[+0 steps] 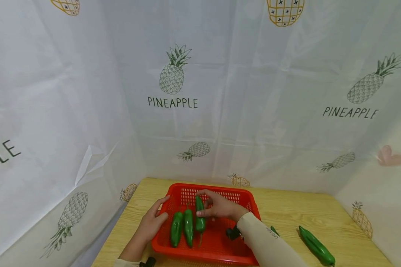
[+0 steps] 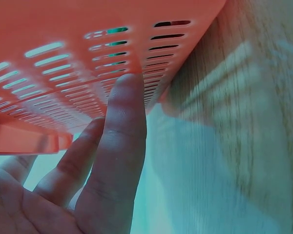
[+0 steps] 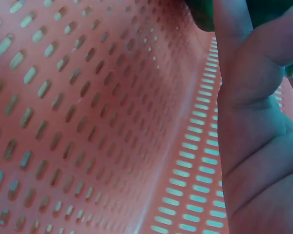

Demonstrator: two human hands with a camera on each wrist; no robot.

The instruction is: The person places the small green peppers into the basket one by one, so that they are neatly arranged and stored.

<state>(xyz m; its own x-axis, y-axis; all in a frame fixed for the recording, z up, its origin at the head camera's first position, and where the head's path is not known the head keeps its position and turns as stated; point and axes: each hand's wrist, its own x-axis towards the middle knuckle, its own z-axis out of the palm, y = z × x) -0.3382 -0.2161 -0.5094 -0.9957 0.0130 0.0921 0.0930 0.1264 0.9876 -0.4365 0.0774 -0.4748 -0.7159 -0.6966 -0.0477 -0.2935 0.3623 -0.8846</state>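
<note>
Three green peppers lie side by side in a red perforated basket [image 1: 214,256]. My right hand [image 1: 220,205] pinches the rightmost pepper [image 1: 199,215] between thumb and fingers, its stem end toward me. The left pepper [image 1: 176,229] and the middle pepper [image 1: 188,227] rest on the basket floor. My left hand [image 1: 150,224] is at the basket's left side, and in the left wrist view its fingers [image 2: 119,131] touch the outer wall with the fingers nearly straight. In the right wrist view, part of a dark green pepper shows beside my right hand [image 3: 259,112].
On the wooden table [image 1: 287,207], right of the basket, lies another green pepper [image 1: 316,246]. A further green pepper [image 1: 274,230] is partly hidden by my right sleeve. Pineapple-printed sheeting [image 1: 214,122] stands behind and at both sides.
</note>
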